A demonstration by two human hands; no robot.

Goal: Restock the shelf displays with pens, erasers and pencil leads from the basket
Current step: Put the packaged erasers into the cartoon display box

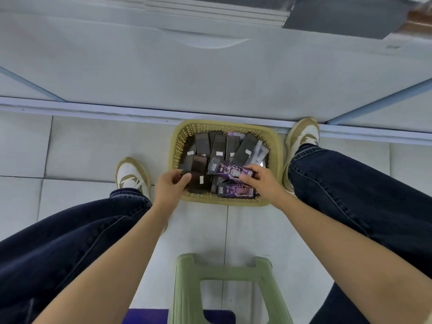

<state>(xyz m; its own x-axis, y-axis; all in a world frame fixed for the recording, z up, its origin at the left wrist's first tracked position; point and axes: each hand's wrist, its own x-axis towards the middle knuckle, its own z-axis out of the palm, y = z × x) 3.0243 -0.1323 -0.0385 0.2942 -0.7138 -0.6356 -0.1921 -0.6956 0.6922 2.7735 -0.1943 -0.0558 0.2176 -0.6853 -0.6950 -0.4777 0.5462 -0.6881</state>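
Observation:
A yellow woven plastic basket (272,141) stands on the tiled floor between my feet, filled with several dark stationery boxes (243,146). My right hand (261,181) grips one end of a purple printed box (225,170) that lies across the pile. A second purple box (235,191) lies below it at the basket's near edge. My left hand (170,185) reaches over the basket's left rim, and its fingers curl round the end of a dark box (198,181).
The white base of the shelf unit (210,78) runs across the top, its lower edge just behind the basket. A green plastic stool (187,288) is under me, in the near middle. My legs and shoes (133,176) flank the basket.

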